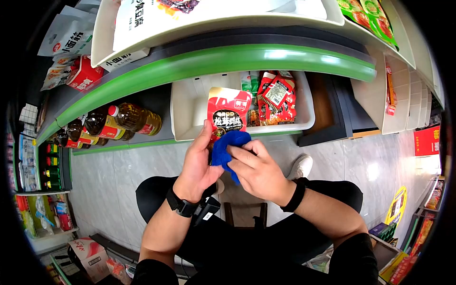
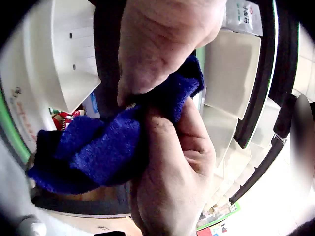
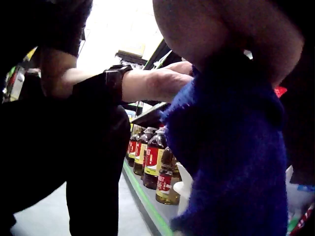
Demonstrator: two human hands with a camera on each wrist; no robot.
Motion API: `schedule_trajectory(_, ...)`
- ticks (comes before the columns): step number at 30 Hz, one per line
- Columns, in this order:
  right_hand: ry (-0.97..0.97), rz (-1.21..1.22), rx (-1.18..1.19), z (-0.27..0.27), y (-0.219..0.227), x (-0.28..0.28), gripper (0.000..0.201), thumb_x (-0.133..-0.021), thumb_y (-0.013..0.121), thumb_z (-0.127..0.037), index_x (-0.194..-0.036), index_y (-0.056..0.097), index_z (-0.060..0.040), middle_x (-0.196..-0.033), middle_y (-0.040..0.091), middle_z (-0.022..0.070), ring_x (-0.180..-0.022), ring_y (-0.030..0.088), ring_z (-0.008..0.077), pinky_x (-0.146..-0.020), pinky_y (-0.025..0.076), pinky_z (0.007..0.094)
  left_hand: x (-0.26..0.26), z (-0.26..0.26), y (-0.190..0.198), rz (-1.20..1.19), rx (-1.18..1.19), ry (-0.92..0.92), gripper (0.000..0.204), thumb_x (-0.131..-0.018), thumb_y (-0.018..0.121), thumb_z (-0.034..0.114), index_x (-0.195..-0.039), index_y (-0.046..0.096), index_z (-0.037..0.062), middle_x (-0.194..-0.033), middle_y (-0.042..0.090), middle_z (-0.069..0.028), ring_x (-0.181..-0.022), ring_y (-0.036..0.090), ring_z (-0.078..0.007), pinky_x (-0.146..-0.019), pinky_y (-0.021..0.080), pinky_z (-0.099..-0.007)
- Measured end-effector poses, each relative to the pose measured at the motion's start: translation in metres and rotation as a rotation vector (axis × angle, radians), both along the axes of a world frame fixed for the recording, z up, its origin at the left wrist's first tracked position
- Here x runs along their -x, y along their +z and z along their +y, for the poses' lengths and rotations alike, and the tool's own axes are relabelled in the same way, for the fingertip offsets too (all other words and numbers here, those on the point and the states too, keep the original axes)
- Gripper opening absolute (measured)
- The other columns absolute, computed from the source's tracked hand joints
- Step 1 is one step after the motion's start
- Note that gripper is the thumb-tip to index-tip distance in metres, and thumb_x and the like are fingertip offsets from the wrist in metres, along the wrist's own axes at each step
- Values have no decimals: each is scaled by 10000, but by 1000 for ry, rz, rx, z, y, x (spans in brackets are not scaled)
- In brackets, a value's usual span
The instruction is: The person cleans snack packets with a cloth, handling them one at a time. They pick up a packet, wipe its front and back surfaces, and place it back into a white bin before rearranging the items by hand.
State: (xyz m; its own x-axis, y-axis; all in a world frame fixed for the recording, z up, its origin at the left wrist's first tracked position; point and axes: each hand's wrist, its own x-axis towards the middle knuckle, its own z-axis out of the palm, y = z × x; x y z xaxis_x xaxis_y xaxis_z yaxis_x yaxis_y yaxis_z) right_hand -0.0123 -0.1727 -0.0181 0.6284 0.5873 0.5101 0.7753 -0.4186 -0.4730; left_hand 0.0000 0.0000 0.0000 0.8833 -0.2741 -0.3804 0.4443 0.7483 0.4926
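Note:
Upright in my left hand (image 1: pixel 195 167), in the head view, is a red food packet (image 1: pixel 230 108) with a gold top and white lettering; the thumb lies along its left edge. My right hand (image 1: pixel 262 172) grips a bunched blue cloth (image 1: pixel 227 153) against the packet's lower part, which is hidden behind it. Folds of the blue cloth (image 2: pixel 106 150) spread between both hands in the left wrist view. The right wrist view shows the blue cloth (image 3: pixel 236 152) hanging close to the camera.
A white bin (image 1: pixel 190 107) stands just beyond the hands, with red packets (image 1: pixel 278 102) in its right side. Bottles of dark oil (image 1: pixel 135 118) line the shelf at left. Above runs a green shelf edge (image 1: pixel 204 64). A white shoe (image 1: pixel 301 166) is on the tiled floor.

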Motion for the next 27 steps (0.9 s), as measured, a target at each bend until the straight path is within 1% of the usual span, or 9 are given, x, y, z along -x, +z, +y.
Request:
schedule_trajectory(3, 91, -81, -103, 5, 0, -3, 258, -664, 707, -87, -921, 697, -59, -1166, 651, 102, -964, 580, 291, -833, 531, 346, -1, 7, 10, -10, -37, -35, 543, -1046, 388, 490, -1338, 502, 47, -1205, 655, -125, -1057, 665, -239, -916, 555, -372)
schedule_trajectory(5, 108, -161, -52, -1, 9, -8, 264, -654, 703, -91, -917, 695, -61, -1167, 654, 91, -957, 586, 284, -800, 542, 336, -1, 2, 12, -10, -33, -29, 549, -1044, 384, 498, -1339, 503, 50, -1198, 659, -124, -1048, 668, -236, -911, 556, -370)
schedule_trajectory(9, -1, -245, 47, -12, 11, -26, 215, -662, 726, -93, -871, 693, -56, -1161, 666, 89, -990, 599, 296, -787, 554, 324, -1, -1, 4, -44, -47, -8, 512, -1049, 400, 465, -1356, 490, 65, -1264, 624, -110, -1111, 644, -221, -943, 543, -387)
schedule_trajectory(11, -59, -315, 139, -22, 14, -33, 199, -728, 678, -150, -918, 720, -109, -1187, 653, 35, -1041, 577, 233, -878, 529, 300, 0, -6, 7, -34, -49, -18, 506, -1054, 392, 452, -1375, 469, 68, -1271, 618, -105, -1124, 640, -219, -953, 541, -389)
schedule_trajectory(15, -264, -192, 81, -31, 18, -49, 276, -709, 704, -69, -983, 685, -41, -1169, 659, 109, -1015, 581, 296, -878, 510, 350, 6, -14, 7, -83, -105, -83, 491, -1068, 383, 396, -1419, 410, 55, -1322, 586, -101, -1138, 637, -211, -967, 538, -382)
schedule_trajectory(18, -254, -147, 17, -27, 11, -45, 329, -684, 720, -51, -1009, 671, -29, -1181, 654, 112, -988, 573, 310, -870, 507, 359, 4, -14, 6, -152, -92, -115, 440, -1068, 437, 281, -1437, 390, 46, -1328, 575, -106, -1158, 622, -205, -973, 535, -376)
schedule_trajectory(21, -185, -112, 20, -23, 15, -36, 335, -678, 726, -72, -1008, 680, -34, -1191, 652, 92, -982, 568, 296, -869, 511, 350, 7, -13, 2, -162, -229, -115, 436, -1047, 479, 137, -1459, 366, 47, -1333, 568, -109, -1178, 606, -197, -979, 530, -364)
schedule_trajectory(22, -156, -100, 28, -22, 17, -33, 337, -677, 727, -81, -1008, 685, -36, -1194, 651, 85, -982, 566, 291, -870, 512, 346, 7, -11, 2, -128, -168, -105, 498, -1002, 509, 4, -1474, 358, 53, -1341, 561, -107, -1183, 596, -191, -987, 523, -350)
schedule_trajectory(27, -47, -130, 23, -18, 15, -26, 306, -695, 712, -116, -994, 711, -51, -1198, 651, 73, -994, 568, 270, -888, 510, 319, 11, -10, -6, -182, -372, -120, 555, -967, 527, -59, -1486, 358, 39, -1349, 553, -91, -1186, 577, -167, -1011, 485, -321)
